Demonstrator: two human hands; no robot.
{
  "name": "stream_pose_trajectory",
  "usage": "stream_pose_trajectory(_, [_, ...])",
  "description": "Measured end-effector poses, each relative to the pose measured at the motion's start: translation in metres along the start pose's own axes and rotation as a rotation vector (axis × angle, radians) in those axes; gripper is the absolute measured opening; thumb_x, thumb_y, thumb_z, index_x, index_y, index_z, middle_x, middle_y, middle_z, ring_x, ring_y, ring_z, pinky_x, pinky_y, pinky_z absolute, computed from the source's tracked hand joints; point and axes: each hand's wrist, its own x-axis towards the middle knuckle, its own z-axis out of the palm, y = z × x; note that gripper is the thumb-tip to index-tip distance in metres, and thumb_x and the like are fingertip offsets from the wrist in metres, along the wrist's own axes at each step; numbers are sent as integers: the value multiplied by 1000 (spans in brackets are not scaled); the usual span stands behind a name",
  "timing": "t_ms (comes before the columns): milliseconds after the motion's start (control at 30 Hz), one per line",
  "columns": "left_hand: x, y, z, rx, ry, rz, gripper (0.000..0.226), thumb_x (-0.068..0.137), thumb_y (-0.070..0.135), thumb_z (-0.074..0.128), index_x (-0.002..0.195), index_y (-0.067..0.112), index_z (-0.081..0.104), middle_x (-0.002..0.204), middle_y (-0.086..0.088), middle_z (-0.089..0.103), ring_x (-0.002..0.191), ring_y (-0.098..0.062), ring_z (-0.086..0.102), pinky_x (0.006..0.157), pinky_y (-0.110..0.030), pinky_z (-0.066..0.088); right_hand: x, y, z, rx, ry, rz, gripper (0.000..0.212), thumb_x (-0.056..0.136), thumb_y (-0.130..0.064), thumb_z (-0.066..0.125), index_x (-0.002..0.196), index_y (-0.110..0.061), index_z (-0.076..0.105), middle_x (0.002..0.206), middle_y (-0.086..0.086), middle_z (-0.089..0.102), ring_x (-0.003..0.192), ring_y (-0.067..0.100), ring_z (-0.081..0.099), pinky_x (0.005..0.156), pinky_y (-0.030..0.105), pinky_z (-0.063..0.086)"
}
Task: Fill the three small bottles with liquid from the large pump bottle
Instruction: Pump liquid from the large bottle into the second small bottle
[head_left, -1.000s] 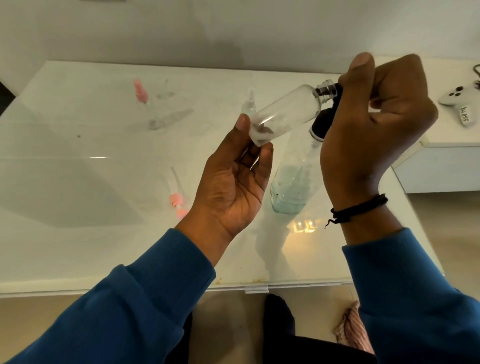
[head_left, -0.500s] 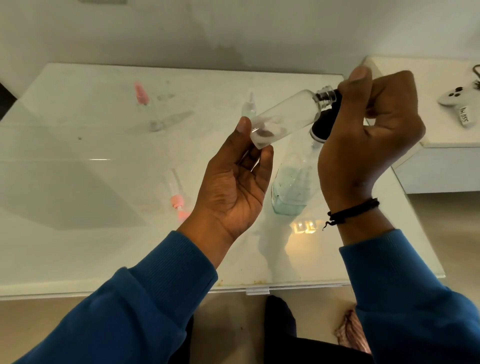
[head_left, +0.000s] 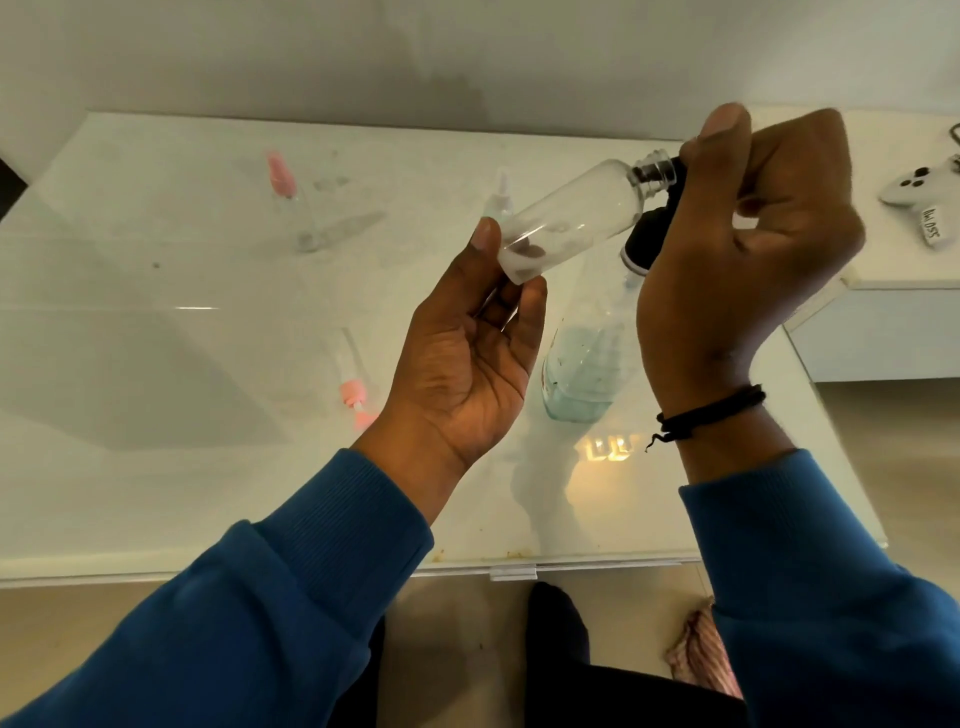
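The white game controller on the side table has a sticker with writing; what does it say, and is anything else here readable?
Small white sticker on the white game controller: handwritten dark marks, seen upside down and too small to read with confidence.
Clear small plastic bottle in the left hand: no label visible.
Large clear pump bottle with pale green liquid: no readable text.

Domestic interior, likely a living room or bedroom. Low white glass-topped bench (head_left: 156, 467) against a plain, scuffed white wall (head_left: 467, 52). Adjoining white cabinet (head_left: 883, 332) at right, carrying a white game controller (head_left: 919, 189) with a handwritten label. Beige tiled floor (head_left: 909, 441) below, with a crumpled pinkish cloth (head_left: 701, 654) lying on it. Small pink-capped spray bottles (head_left: 280, 174) scattered on the glass. No lab, shop or workshop fittings visible.
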Motion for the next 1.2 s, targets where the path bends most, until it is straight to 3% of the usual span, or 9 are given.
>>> stream_pose_trajectory(233, [0, 0, 0, 9, 9, 8, 66, 72, 24, 76, 133, 5, 61, 103, -10, 71, 78, -15, 68, 58, -20, 58, 3, 3, -2, -17, -16, -10, 39, 96, -3, 60, 58, 1, 55, 59, 14, 48, 66, 0, 35, 64, 10, 29])
stream_pose_trajectory(333, [1, -1, -1, -5, 16, 10, 63, 72, 24, 76, 131, 6, 62, 101, -9, 71, 77, -15, 69, 58, -20, 57, -2, 0, 0, -2, -19, 9, 38, 96, 1, 60, 59, -2, 53, 62, 8, 43, 65, -2, 36, 65, 8, 29])
stream_pose_trajectory(533, [0, -2, 0, 15, 1, 5, 59, 71, 24, 77, 126, 6, 64, 103, -11, 72, 78, -16, 69, 58, -21, 58, 4, 3, -3, 11, -16, 25, 38, 96, -3, 60, 59, 4, 56, 59, 15, 48, 63, -2, 37, 64, 8, 31])
stream_pose_trajectory(667, [0, -1, 0, 2, 8, 2, 59, 71, 24, 77, 126, 6, 65, 102, -10, 71, 77, -15, 70, 58, -21, 58, -4, 2, -3, 8, -21, 14, 37, 96, 0, 59, 60, -2, 54, 64, 6, 43, 65, -4, 38, 66, 9, 31])
stream_pose_trajectory(800, [-2, -1, 1, 6, 1, -5, 54, 73, 24, 75, 123, 6, 66, 102, -11, 72, 77, -16, 70, 58, -21, 58, 2, 4, -3, -4, -11, 6, 38, 96, -2, 61, 59, 2, 55, 60, 10, 45, 64, -3, 37, 66, 9, 30])
stream_pose_trajectory(967, [-1, 0, -1, -8, 7, 0, 63, 73, 24, 77, 131, 5, 62, 103, -10, 72, 78, -15, 69, 60, -21, 58, -4, 1, -1, -13, -5, -12, 36, 96, 0, 59, 60, -1, 55, 61, 12, 43, 65, -4, 37, 65, 8, 32])
stream_pose_trajectory(1200, [0, 0, -1, 9, -8, 7, 61, 72, 25, 76, 129, 6, 63, 103, -9, 71, 80, -15, 69, 59, -20, 58, 2, 3, -1, -24, 14, 0, 38, 96, -3, 61, 59, 4, 56, 59, 17, 51, 62, 11, 41, 65, 12, 31])
